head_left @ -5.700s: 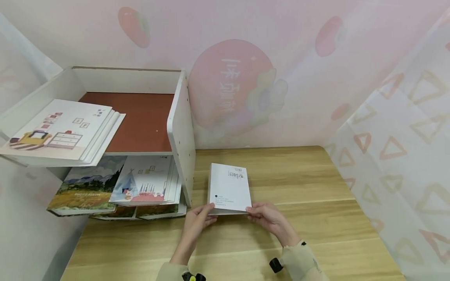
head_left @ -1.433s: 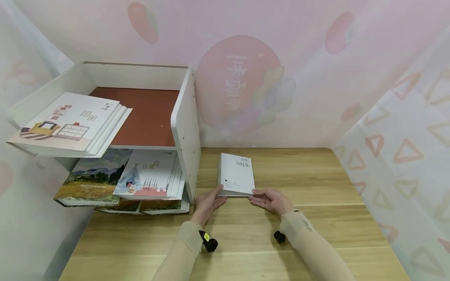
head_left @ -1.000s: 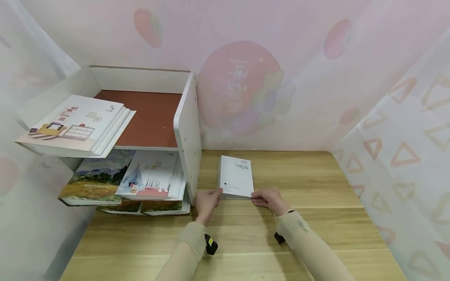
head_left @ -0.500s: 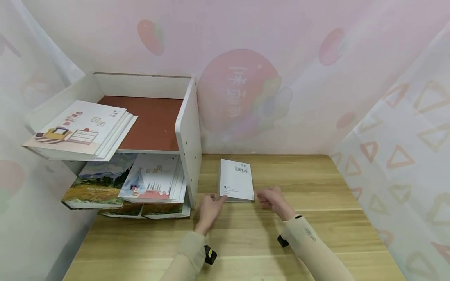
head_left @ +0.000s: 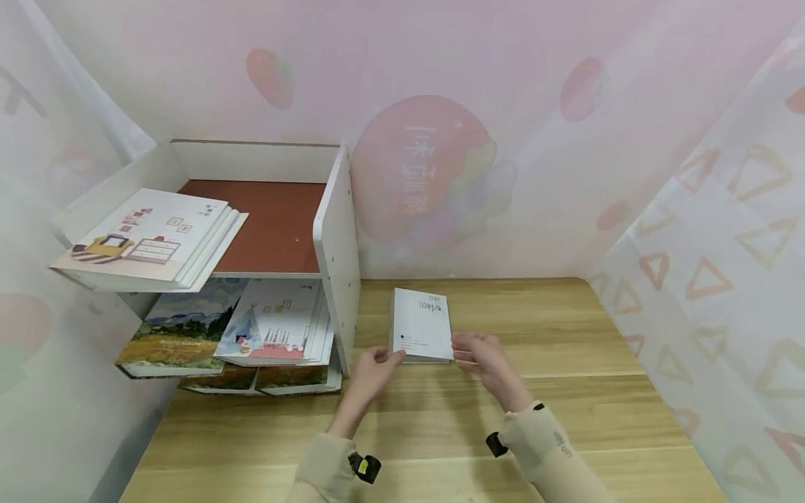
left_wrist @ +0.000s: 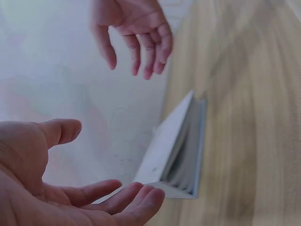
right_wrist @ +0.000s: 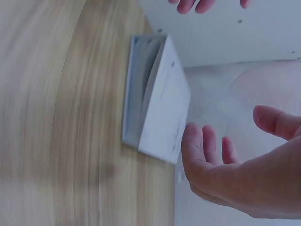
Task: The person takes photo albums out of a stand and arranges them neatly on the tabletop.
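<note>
White hardcover album (head_left: 421, 325) lying on the worktop (head_left: 434, 433), toward its back edge, just right of the shelf unit (head_left: 337, 258); cover gapes slightly off the pages. Left hand (head_left: 370, 376) and right hand (head_left: 492, 365) both released, fingers loose, at the album's near corners; contact unclear. White book stack (head_left: 147, 237) overhangs the upper shelf's front edge.

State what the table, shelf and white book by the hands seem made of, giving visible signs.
Table: wood or wood-effect laminate, faintly satin; long grain bands.
Shelf: probably coated board, smooth white; brown top edge at back.
Book: likely matte card cover, perhaps paper leaves; cover holds flat, layers show.
</note>
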The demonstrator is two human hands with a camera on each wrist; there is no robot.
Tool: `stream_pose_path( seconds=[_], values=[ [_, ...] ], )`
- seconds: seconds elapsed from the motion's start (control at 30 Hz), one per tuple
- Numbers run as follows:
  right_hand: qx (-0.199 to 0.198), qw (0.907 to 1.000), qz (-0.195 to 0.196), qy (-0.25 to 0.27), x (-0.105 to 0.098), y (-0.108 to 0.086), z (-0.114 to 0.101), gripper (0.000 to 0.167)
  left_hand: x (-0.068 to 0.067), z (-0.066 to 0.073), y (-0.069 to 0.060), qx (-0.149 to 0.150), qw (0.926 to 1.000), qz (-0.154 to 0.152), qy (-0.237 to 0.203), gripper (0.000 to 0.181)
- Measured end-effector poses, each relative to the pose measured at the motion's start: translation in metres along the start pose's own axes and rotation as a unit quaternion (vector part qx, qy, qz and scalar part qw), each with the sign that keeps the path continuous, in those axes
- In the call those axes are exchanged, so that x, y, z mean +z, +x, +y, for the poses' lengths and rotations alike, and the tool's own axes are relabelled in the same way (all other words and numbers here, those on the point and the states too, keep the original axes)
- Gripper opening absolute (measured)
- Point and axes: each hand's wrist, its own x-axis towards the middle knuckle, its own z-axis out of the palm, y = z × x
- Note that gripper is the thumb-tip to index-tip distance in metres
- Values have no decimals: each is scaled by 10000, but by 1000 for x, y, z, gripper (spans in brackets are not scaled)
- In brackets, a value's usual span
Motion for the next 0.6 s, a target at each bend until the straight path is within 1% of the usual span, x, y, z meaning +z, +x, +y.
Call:
stream_pose_path(
  seconds=[0.13, 0.27, 0.33, 0.4, 0.47, 0.53, 0.6],
  values=[
    [-156, 9994, -139, 274, 9, -13, 1, 39, -14, 2, -9, 74, 9996, -196, -194, 74],
    [-242, 9975, -282, 609, 21, -27, 0, 36, -29, 5, -18, 150, 9988, -335, -334, 70],
    [-241, 9959, -372, 792, 25, -36, -2, 36, -35, 6, -23, 137, 9980, -401, -463, 67],
    [-247, 9941, -438, 964, 28, -44, -2, 38, -41, 6, -27, 121, 9976, -399, -559, 67],
    [-238, 9924, -533, 1085, 34, -50, -3, 39, -49, 5, -31, 167, 9973, -321, -641, 65],
    [-239, 9915, -574, 1140, 39, -55, -4, 40, -56, 3, -34, 222, 9971, -229, -688, 63],
    [-243, 9913, -565, 1165, 44, -58, -4, 41, -62, 1, -37, 277, 9964, -218, -765, 60]
  ],
)
